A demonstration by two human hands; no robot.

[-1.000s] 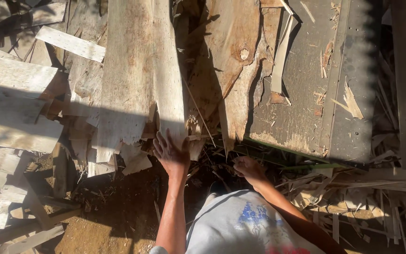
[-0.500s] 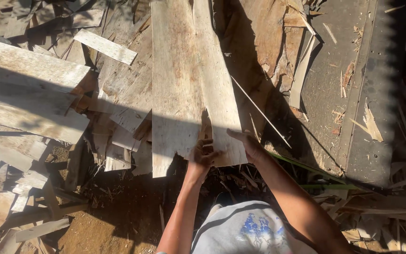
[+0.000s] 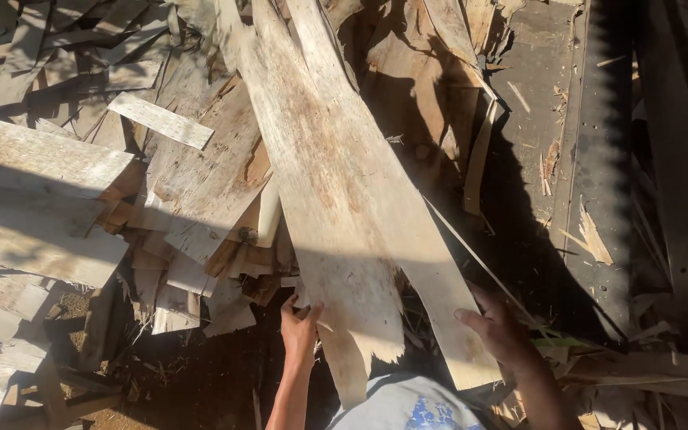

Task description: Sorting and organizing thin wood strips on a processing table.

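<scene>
Long veneer sheet [image 3: 336, 199], left hand [image 3: 299, 328] and right hand [image 3: 503, 334] clasping its near edges

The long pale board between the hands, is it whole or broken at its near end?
Broken: the long pale board ends in a jagged, splintered edge near the left hand.

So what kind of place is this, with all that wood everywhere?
Probably an outdoor scrap-wood pile, maybe by a sawmill. Heaps of pale, splintered thin wood sheets lie in sunlight on bare dirt ground, and both hands, left and right, grip a long pale wooden board.
</scene>
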